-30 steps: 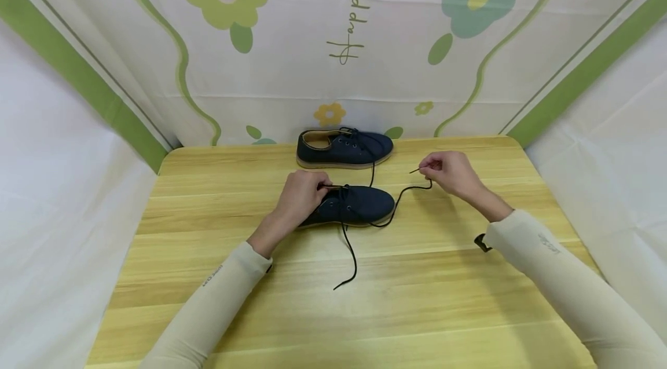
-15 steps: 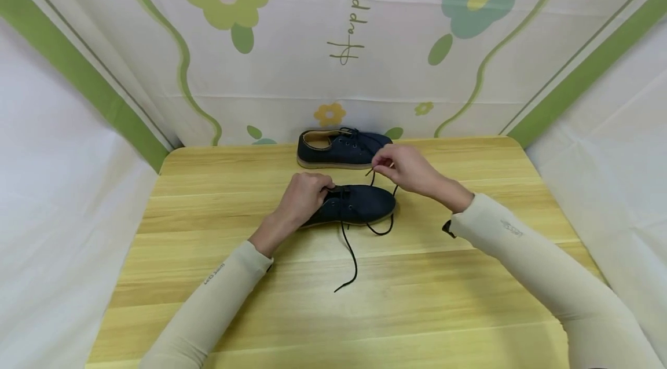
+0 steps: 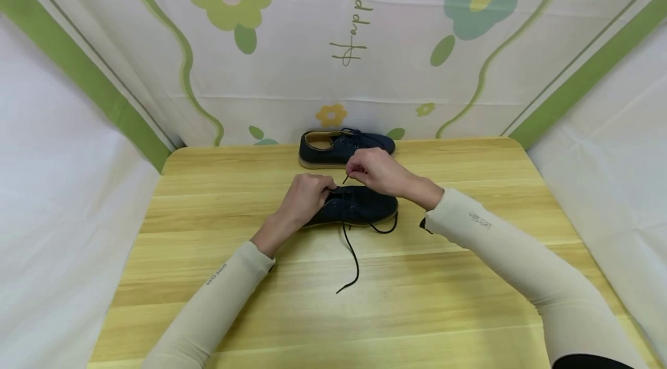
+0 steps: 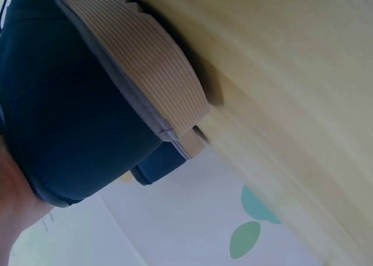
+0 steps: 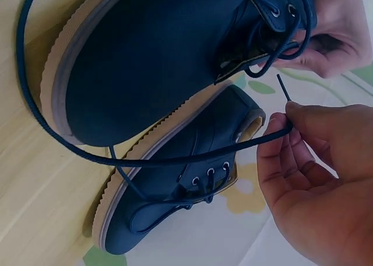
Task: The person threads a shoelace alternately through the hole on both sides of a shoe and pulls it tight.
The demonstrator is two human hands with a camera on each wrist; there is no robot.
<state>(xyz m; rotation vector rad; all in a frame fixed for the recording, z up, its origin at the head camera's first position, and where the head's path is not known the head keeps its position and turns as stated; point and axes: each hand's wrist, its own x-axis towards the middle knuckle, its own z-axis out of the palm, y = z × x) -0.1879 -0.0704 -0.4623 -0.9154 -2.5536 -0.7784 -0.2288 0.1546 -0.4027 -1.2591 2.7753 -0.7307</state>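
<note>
A navy lace-up shoe stands on the table, toe to the right. My left hand grips its upper beside the eyelets, with fingertips by the opening. Behind the far side of the lacing, my right hand pinches a dark shoelace between thumb and forefinger. The lace's thin tip sticks out past those fingers towards the eyelet flap, and its slack loops round the toe. Another free lace end trails over the near side onto the table. In the left wrist view, the shoe's heel fills the left.
A matching navy shoe, laced, stands just behind, against a white flowered cloth. The right hand partly covers it in the head view. Wooden tabletop stretches in front and to both sides, with white cloth walls beyond its sides.
The right hand has moved left with the shoelace, from beyond the toe to the far side of the eyelets. The lace's slack has gathered near the toe. The left hand stays on the shoe.
</note>
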